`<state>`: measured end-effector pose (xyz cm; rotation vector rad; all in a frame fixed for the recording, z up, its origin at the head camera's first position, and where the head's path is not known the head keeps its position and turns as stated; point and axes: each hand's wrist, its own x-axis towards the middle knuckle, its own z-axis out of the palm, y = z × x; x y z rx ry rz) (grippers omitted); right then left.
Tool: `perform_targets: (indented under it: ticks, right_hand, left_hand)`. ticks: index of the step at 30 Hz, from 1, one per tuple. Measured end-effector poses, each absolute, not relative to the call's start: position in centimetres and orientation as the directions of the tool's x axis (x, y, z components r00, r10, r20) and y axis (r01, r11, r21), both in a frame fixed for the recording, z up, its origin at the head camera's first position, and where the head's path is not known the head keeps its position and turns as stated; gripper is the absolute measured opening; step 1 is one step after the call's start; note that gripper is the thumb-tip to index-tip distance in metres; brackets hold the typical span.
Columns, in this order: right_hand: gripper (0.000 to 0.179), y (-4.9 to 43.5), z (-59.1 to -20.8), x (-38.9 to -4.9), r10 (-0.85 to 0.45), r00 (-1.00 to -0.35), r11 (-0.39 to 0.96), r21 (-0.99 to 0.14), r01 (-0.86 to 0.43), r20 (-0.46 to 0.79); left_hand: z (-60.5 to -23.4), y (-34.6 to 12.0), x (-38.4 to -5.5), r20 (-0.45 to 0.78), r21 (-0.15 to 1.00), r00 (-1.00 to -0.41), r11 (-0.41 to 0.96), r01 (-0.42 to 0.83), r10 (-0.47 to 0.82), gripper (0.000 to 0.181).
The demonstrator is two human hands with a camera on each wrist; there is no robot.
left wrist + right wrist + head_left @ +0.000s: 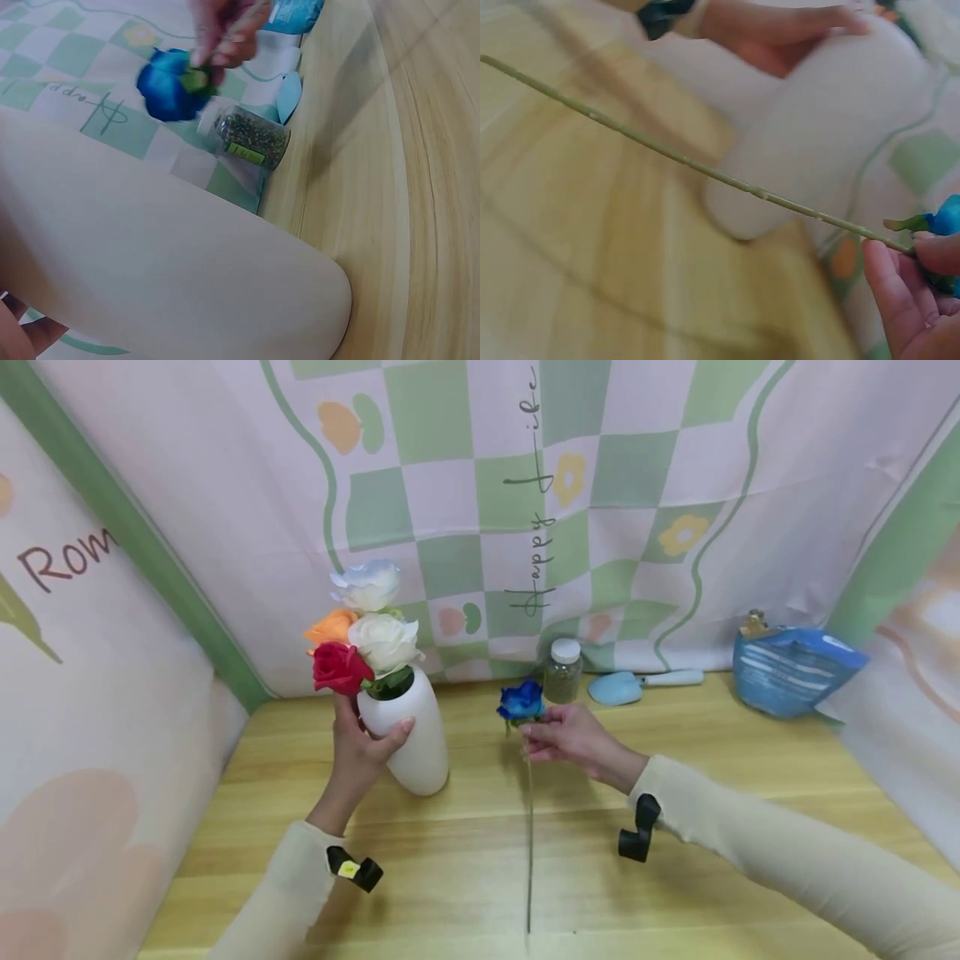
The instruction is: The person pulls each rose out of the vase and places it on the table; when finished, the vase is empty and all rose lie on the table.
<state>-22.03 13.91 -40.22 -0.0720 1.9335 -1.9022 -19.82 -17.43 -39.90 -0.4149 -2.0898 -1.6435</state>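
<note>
My left hand point(362, 750) grips the upper part of a white vase point(420, 743), thumb across its front near the mouth. The vase leans slightly on the table, with a red rose point(341, 667), an orange flower point(332, 628) and white flowers point(386, 643) standing in it. To the right of the vase, my right hand point(573, 743) pinches a blue rose point(521, 700) just below its bloom. Its long thin stem point(682, 159) runs down toward the near side of the table. In the left wrist view the vase point(172, 247) fills the foreground, hiding most of the left hand.
Behind the right hand stands a capped jar point(562, 672) of dark granules. A light blue hand trowel point(618, 688) lies beside it, and a blue bag point(791, 668) with a clip sits at the right back. A printed curtain point(435, 435) hangs behind the wooden table point(442, 877).
</note>
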Motion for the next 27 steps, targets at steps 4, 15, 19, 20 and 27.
perform_targets:
  ticks: [4, 15, 19, 20, 27]
  right_hand:
    - [0.01, 13.3, -41.9, -21.3, -0.354, -0.882, 0.163, -0.949, 0.269, -0.31]
    - [0.015, 12.8, -44.0, -20.8, -0.335, -0.87, 0.25, -0.925, 0.287, -0.361]
    - [0.018, 12.7, -44.5, -20.8, -0.318, -0.867, 0.264, -0.914, 0.309, -0.384]
    - [0.019, 12.6, -44.6, -20.7, -0.317, -0.865, 0.265, -0.912, 0.312, -0.388]
    - [0.025, 12.3, -44.9, -20.3, -0.308, -0.861, 0.272, -0.904, 0.328, -0.405]
  left_hand:
    - [-40.1, -17.3, -19.6, 0.507, 0.841, -0.861, 0.245, 0.483, -0.04, 0.089]
    - [-40.1, -17.3, -19.6, 0.503, 0.846, -0.863, 0.236, 0.479, -0.052, 0.088]
    - [-40.1, -17.2, -19.6, 0.504, 0.846, -0.862, 0.232, 0.48, -0.051, 0.088]
    - [-40.1, -17.2, -19.6, 0.504, 0.846, -0.862, 0.231, 0.481, -0.052, 0.089]
    - [-39.9, -17.1, -19.7, 0.51, 0.845, -0.859, 0.221, 0.487, -0.055, 0.089]
